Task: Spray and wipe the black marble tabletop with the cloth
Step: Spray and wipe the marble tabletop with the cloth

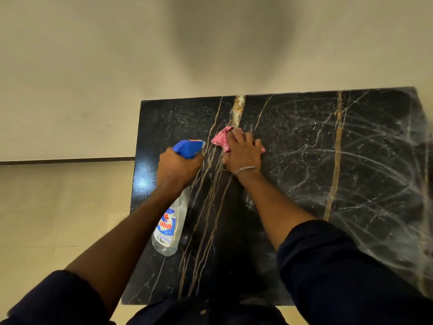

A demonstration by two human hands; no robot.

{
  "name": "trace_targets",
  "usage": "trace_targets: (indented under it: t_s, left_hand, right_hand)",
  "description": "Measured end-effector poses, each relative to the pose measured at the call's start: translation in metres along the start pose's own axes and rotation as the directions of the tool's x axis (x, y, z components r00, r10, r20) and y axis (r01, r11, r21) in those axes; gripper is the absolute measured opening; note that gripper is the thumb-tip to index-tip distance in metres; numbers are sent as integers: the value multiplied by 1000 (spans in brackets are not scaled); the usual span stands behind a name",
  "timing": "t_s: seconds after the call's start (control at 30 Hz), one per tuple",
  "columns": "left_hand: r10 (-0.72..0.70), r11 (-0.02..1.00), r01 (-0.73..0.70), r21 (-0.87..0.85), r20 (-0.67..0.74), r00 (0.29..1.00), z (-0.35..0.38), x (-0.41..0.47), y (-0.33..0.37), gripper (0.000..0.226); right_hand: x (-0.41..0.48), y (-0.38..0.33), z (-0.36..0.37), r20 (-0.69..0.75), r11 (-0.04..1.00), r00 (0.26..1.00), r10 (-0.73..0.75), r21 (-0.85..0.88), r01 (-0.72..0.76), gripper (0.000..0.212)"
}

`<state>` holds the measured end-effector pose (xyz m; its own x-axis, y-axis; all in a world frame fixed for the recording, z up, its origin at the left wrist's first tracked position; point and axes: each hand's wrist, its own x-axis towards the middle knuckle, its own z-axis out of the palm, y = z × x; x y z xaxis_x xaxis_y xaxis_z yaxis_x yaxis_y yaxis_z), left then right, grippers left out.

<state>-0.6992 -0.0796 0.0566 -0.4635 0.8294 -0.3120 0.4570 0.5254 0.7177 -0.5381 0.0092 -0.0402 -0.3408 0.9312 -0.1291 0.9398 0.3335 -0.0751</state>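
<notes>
The black marble tabletop (304, 160) with gold and white veins fills the lower right of the head view. My left hand (178, 170) grips a clear spray bottle (172, 226) with a blue trigger head, its nozzle pointing toward the table's far side. My right hand (242, 153) presses flat on a pink cloth (222, 138) near the middle of the slab, beside a thick gold vein. Curved wet smear marks cover the right part of the surface.
A pale wall (117, 55) runs along the table's far edge. Light floor tiles (46, 219) lie to the left, with a dark skirting strip (68, 160) at the wall's foot. My dark sleeves cover both forearms low in the view.
</notes>
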Motion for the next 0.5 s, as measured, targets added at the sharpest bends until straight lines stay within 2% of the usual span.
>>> trace_targets:
  t_s: [0.2, 0.37, 0.43, 0.5]
  left_hand:
    - [55, 998, -55, 7, 7, 998, 9, -5, 5, 30]
    - [48, 999, -48, 10, -4, 999, 16, -11, 10, 28]
    - [50, 999, -50, 8, -2, 999, 18, -14, 10, 27]
    - [53, 999, -53, 0, -2, 999, 18, -16, 10, 27]
  right_hand:
    - [-17, 95, -5, -42, 960, 959, 280, 12, -280, 59]
    - [-17, 90, -7, -18, 902, 903, 430, 42, -429, 58]
    - [-19, 71, -11, -6, 902, 903, 429, 49, -428, 59]
    - [-21, 48, -10, 7, 940, 941, 339, 36, -339, 59]
